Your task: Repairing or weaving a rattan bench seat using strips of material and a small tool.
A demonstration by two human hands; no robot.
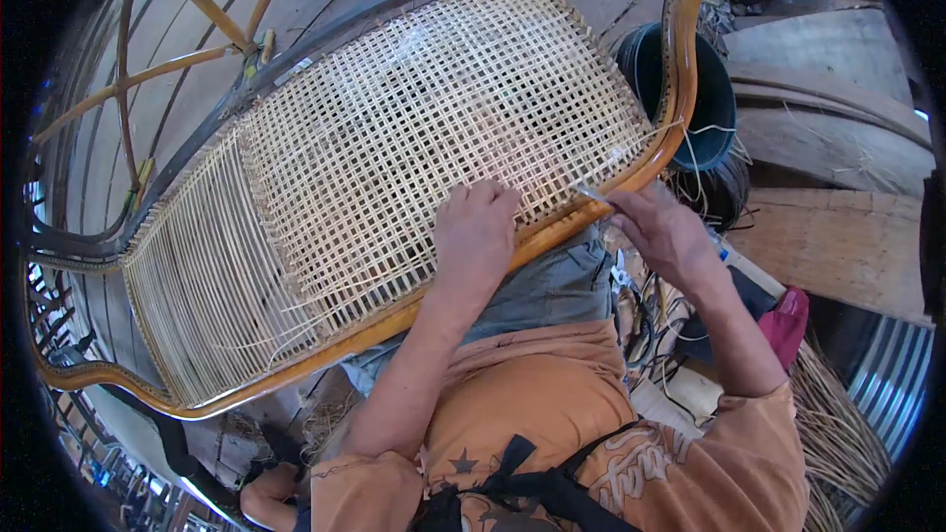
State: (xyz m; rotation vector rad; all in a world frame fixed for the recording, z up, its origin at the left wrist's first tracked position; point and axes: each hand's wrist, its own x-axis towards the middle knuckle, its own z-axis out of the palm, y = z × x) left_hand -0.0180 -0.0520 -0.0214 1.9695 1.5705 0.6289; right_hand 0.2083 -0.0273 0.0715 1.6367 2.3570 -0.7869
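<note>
A curved wooden furniture frame [552, 232] lies across my lap, with a pale open-grid cane weave [394, 128] stretched over its wide part. Toward the left, parallel cane strands [197, 266] run without cross strands. My left hand [477, 236] rests on the weave by the near rail, its fingers curled and their tips hidden. In my right hand [665, 234], just right of it, is a slim tool with a shiny metal blade [591, 193], closed between thumb and fingers. The blade tip touches the weave's edge at the rail; its handle is hidden in the hand.
Beyond the frame's right end stands a dark bucket [717, 103]. Wooden boards [838, 241] and a bundle of cane strands [838, 424] lie to the right. Another bent-pole frame [123, 84] stands at the far left. Another person's arm [268, 498] shows at the lower left.
</note>
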